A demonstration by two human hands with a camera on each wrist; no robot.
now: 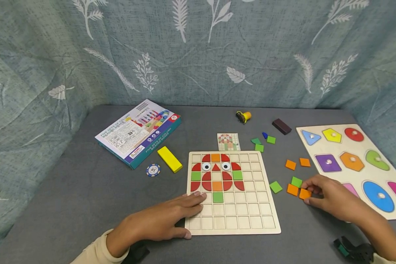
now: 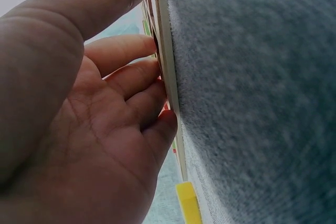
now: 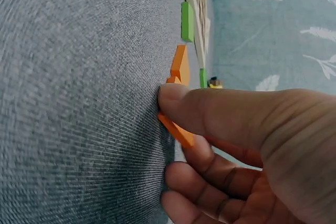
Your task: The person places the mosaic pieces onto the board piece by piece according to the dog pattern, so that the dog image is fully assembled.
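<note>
My left hand (image 1: 166, 217) rests on the left edge of a wooden grid board (image 1: 241, 222), fingers extended over it and thumb at its lower corner. Red, orange and green pieces and two round eye pieces (image 1: 226, 166) form a figure in the grid's upper part. To the right of the board, my right hand (image 1: 334, 196) pinches an orange square tile (image 1: 305, 194) between thumb and fingers. In the right wrist view that orange tile (image 3: 177, 130) is tilted, partly covered by the thumb. Beside it lie another orange tile (image 1: 292, 189) and a green tile (image 1: 296, 182).
A knob puzzle board (image 1: 336, 146) lies at the right. Loose green tiles (image 1: 275, 187) and a picture card (image 1: 228, 148) are near the grid board. A box (image 1: 132, 139), yellow block (image 1: 169, 159), poker chip (image 1: 153, 170) and dark brown block (image 1: 281, 126) lie farther out.
</note>
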